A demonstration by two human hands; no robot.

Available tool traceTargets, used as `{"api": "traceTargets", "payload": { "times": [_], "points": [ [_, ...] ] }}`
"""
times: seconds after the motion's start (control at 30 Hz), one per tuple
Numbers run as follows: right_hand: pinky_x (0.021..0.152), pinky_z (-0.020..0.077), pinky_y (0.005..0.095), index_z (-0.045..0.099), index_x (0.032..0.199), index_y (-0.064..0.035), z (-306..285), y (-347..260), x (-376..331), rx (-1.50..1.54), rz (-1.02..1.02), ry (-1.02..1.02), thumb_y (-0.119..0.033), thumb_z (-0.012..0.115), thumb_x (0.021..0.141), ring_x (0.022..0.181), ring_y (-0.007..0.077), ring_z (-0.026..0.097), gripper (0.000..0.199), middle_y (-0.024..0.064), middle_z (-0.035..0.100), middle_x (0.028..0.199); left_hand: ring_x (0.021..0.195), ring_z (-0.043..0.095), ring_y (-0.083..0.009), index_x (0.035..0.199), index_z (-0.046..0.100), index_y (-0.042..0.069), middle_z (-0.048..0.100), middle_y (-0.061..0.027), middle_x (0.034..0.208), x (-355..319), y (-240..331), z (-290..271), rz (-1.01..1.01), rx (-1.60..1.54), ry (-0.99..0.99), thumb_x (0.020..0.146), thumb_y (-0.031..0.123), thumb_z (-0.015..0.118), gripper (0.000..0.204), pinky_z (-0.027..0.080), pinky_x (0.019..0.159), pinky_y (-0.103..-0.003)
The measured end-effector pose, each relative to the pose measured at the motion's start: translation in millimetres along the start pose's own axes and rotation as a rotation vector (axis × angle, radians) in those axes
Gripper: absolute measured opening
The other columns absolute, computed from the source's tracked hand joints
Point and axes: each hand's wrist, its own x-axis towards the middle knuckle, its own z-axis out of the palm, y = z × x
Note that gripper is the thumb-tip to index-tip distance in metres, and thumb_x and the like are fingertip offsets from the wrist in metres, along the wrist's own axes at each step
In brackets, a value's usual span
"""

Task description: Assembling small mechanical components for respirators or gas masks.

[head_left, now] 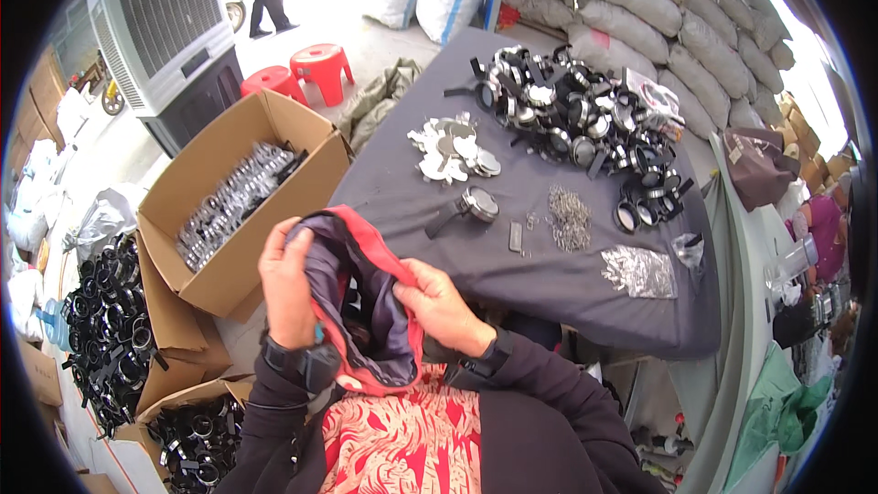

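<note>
Between my hands is a red cloth bag (pixel 373 245) with a grey lining, its mouth spread wide above my lap. My left hand (pixel 287 282) grips the rim on the left, fingers curled over the edge. The right rim is pinched by my right hand (pixel 442 306), thumb on top. Dark things lie inside the bag, too shaded to name. Just beyond, a single watch (pixel 478 205) with a black strap rests on the dark-covered table (pixel 402 187). Silvery discs (pixel 451 148), a heap of tiny metal parts (pixel 570 218) and a large pile of watches (pixel 581 114) lie farther back.
A clear packet of small parts (pixel 640 272) lies near the table's right corner. At left stand a cardboard box (pixel 163 190) of clear-wrapped items and a heap of black watches (pixel 110 334). Red stools (pixel 322 71), an air cooler (pixel 169 14) and stacked sacks (pixel 631 0) are beyond.
</note>
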Motion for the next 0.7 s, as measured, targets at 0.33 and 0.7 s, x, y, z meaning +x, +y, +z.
{"api": "traceTargets", "payload": {
  "times": [0.33,0.7],
  "points": [
    [0.088,0.0388,0.0312,0.03,0.124,0.0,10.8,-30.3,4.9,-0.035,-0.065,-0.318,-0.013,0.064,0.07,0.103,0.0151,0.047,0.065,0.0092,0.047,0.113,0.084,0.054,-0.0091,0.096,0.054,-0.001,0.059,-0.0053,0.092,-27.8,27.1,46.7,0.051,-0.144,-0.28,0.083,0.001,0.048,0.014,0.043,0.077,-0.022],
    [0.082,0.0442,0.028,0.041,0.116,-0.0017,20.0,-28.3,1.0,0.132,-0.199,-0.08,-0.001,0.062,0.077,0.095,0.0121,0.051,0.044,0.0042,0.052,0.104,0.091,0.054,-0.0105,0.105,0.051,0.0,0.056,-0.0067,0.104,-31.5,40.5,47.1,-0.028,-0.144,-0.563,0.081,0.001,0.052,0.024,0.043,0.081,-0.024]
  ]
}}
